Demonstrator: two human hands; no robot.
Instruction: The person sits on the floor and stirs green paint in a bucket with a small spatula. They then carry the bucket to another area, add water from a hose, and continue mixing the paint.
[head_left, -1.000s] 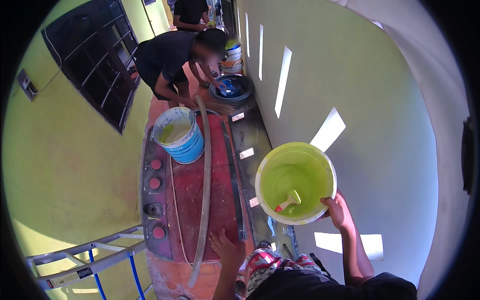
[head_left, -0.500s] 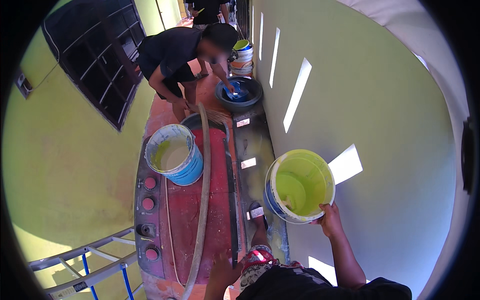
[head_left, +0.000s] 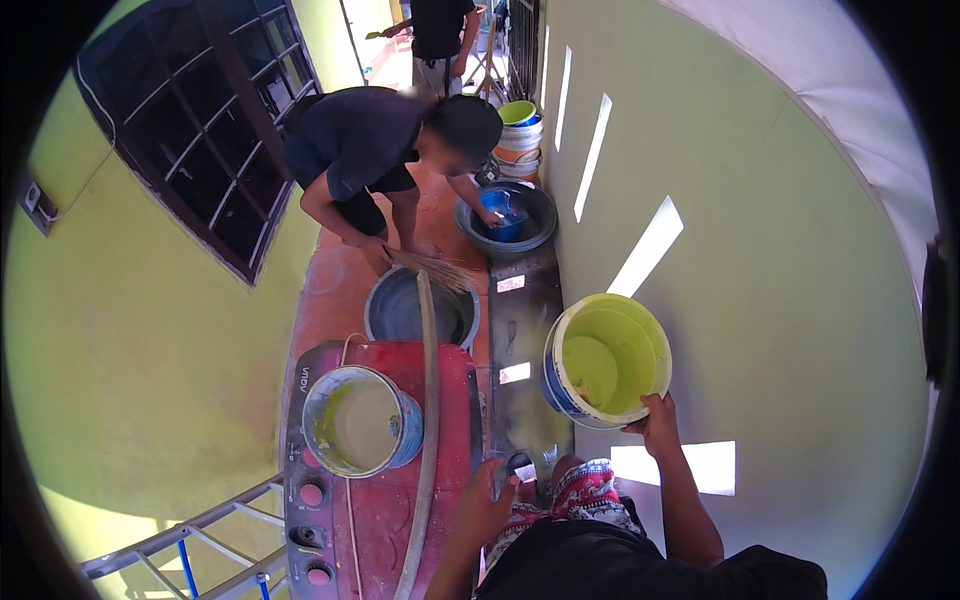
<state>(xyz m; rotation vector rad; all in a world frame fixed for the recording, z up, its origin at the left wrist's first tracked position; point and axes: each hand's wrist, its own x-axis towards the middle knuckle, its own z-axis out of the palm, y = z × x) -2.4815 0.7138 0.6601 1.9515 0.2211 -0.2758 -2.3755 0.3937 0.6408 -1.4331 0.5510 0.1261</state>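
At the right, my right hand (head_left: 657, 428) grips the rim of a paint bucket (head_left: 655, 345), its fingers closed on the near edge. The bucket tilts toward me, showing yellow-green paint coating its inside and pooled at the bottom. My left hand (head_left: 484, 508) is low beside the red lid of a twin-tub washing machine (head_left: 455, 400). Its thumb and fingers are apart, with no clearly held thing between them. On the machine stands a second paint bucket (head_left: 408, 440) with pale, murky liquid in it. A long grey hose (head_left: 426, 440) lies across the lid.
Ahead, a bent-over person (head_left: 360, 140) holds a stick broom (head_left: 435, 268) and reaches a blue container (head_left: 510, 225) in a black basin (head_left: 545, 215). A grey tub (head_left: 372, 310) stands behind the machine. A ladder (head_left: 205, 530) is at lower left; stacked buckets (head_left: 518, 150) stand farther back.
My view has moved forward and the machine sits lower in it. My left hand has come up and right. The paint bucket stays in my right hand. The person's container now sits lower in the basin.
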